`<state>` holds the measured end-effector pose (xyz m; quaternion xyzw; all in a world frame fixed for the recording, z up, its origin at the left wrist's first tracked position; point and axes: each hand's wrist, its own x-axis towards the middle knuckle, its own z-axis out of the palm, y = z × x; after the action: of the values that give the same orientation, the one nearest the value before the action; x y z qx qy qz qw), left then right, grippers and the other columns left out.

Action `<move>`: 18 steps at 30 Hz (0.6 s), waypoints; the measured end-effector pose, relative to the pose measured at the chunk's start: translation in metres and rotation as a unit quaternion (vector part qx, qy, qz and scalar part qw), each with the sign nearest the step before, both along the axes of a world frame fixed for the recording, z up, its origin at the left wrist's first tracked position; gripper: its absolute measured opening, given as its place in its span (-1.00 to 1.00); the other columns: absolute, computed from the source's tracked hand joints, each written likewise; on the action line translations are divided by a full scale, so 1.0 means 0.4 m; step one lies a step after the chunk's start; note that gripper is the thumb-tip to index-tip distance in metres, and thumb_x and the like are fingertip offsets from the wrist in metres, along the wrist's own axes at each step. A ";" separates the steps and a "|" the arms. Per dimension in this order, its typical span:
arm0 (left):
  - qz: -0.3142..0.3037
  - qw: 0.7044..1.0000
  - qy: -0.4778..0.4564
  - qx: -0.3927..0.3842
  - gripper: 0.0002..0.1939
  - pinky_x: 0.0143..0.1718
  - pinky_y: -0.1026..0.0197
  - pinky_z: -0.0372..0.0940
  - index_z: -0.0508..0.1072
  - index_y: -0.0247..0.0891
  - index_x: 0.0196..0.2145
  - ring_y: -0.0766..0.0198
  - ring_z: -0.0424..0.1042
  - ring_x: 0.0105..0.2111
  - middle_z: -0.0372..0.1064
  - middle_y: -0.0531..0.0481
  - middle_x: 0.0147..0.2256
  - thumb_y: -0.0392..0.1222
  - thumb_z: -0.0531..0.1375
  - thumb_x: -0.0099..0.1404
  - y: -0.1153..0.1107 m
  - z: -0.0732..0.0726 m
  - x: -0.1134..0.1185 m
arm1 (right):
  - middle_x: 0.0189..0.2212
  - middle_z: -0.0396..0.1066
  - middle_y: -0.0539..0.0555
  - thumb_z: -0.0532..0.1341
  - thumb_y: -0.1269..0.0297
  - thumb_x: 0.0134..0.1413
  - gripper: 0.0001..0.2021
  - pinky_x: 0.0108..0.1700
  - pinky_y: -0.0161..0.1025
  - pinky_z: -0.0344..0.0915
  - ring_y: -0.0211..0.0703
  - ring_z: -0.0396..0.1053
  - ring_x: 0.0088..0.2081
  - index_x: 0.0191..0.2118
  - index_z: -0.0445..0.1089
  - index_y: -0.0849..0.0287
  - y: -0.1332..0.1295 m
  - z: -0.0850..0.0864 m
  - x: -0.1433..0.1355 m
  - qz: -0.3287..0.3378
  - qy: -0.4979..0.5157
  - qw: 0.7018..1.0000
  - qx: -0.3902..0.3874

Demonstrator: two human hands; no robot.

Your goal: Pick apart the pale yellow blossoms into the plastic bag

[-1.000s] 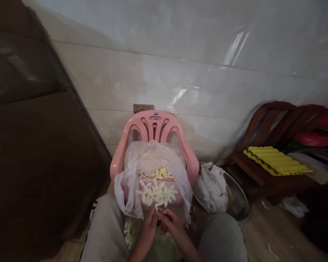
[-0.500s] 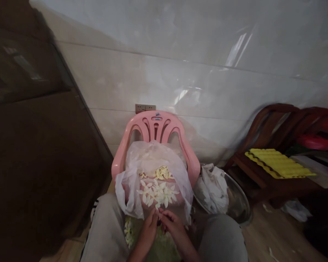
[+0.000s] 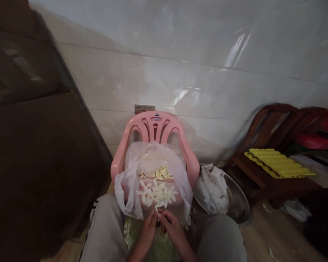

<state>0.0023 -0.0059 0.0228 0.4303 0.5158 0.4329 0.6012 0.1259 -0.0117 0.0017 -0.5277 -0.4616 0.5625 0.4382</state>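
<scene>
White star-shaped flowers (image 3: 160,192) lie on the front of the seat of a pink plastic chair (image 3: 189,154). Behind them, yellowish pieces (image 3: 163,173) sit at the mouth of a translucent plastic bag (image 3: 131,182). My left hand (image 3: 150,222) and my right hand (image 3: 169,222) meet just in front of the flowers, fingertips close together. A small pale flower piece (image 3: 156,209) sticks up from the pinched fingers of my left hand. The fingers of my right hand are closed beside it; what they grip is too small to make out. Below, more pale flowers (image 3: 128,233) lie between my knees.
At the right, a metal basin (image 3: 239,196) holds a white bag (image 3: 214,187). Beyond it stands a wooden chair (image 3: 262,125) with a yellow ridged mat (image 3: 277,163). A dark panel (image 3: 38,163) is at the left, and a tiled wall (image 3: 164,80) behind.
The fingers have shifted slightly around the small piece at their tips, and my right fingertips sit closer to my left ones. The view has moved a little.
</scene>
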 end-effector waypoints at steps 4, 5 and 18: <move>-0.007 1.000 0.010 -0.004 -0.37 0.17 -0.03 0.23 0.56 -0.20 -0.22 -0.10 0.38 0.09 0.57 -0.16 -0.11 0.40 0.16 0.05 0.000 0.001 -0.002 | -0.73 0.15 -0.12 0.21 -0.36 -0.09 -0.43 -0.59 -0.36 0.11 -0.33 0.11 -0.67 -0.50 0.34 0.16 -0.002 0.011 0.000 0.000 -0.002 1.000 0.009; -0.009 1.000 0.010 -0.002 -0.37 0.17 -0.03 0.23 0.56 -0.20 -0.21 -0.09 0.39 0.08 0.56 -0.15 -0.09 0.39 0.16 0.05 0.000 0.000 -0.003 | -0.74 0.14 -0.13 0.21 -0.36 -0.10 -0.43 -0.60 -0.36 0.11 -0.33 0.11 -0.67 -0.49 0.34 0.16 -0.002 0.010 0.000 0.001 0.004 1.000 0.009; -0.065 0.996 0.058 0.036 -0.36 0.27 -0.02 0.09 0.50 -0.24 0.04 -0.04 0.30 0.19 0.42 -0.17 0.12 0.27 0.14 0.20 -0.021 0.006 -0.011 | -0.71 0.18 -0.15 0.32 -0.31 -0.22 -0.43 -0.62 -0.37 0.12 -0.36 0.11 -0.70 -0.39 0.39 0.17 0.012 0.004 0.011 -0.020 0.097 0.995 -0.014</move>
<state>-0.0022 -0.0143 0.0250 0.5091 0.5047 0.3855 0.5810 0.1302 -0.0070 0.0032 -0.4860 -0.3982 0.6085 0.4847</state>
